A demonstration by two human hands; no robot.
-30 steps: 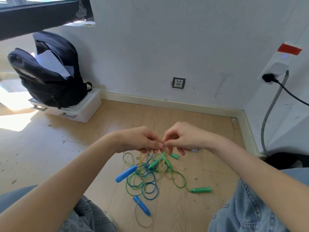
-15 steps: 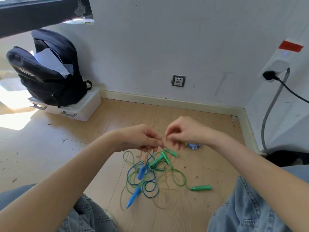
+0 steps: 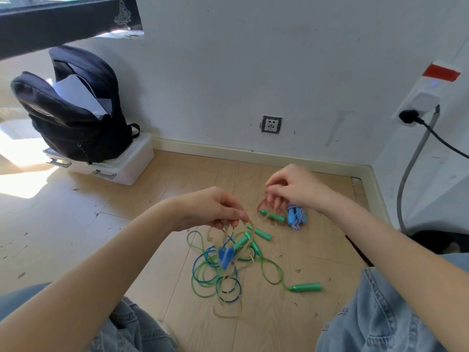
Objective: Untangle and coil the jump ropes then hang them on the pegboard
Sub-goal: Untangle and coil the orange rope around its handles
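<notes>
Jump ropes (image 3: 223, 265) lie in a knot on the wooden floor (image 3: 76, 224) between the person's knees: green and blue cords looped through each other, with a pale, nearly clear cord threaded among them. The left hand's fingers (image 3: 236, 215) are pinched on a strand of that pale cord and hold it lifted, so a blue handle (image 3: 225, 257) dangles just under the left hand (image 3: 210, 209). The right hand's fingers (image 3: 275, 199) are curled round another loop of the same pale cord, up by a green handle (image 3: 272, 215), and the right hand (image 3: 297, 186) sits off to the right, nearer the wall. A second ago the two hands were touching over the middle of the pile; now they are apart, with the cord drawn out between them, and the blue handle that lay flat on the floor has come up off it. That looks like one rope being teased free of the others, so the untangling is only begun. One green handle (image 3: 305, 287) lies apart at the end of its cord, and a small bundle of blue and striped rope (image 3: 295, 217) sits beside the right hand. No pegboard is in sight. A black backpack (image 3: 73, 115) rests on a white box (image 3: 121, 166) by the wall.
</notes>
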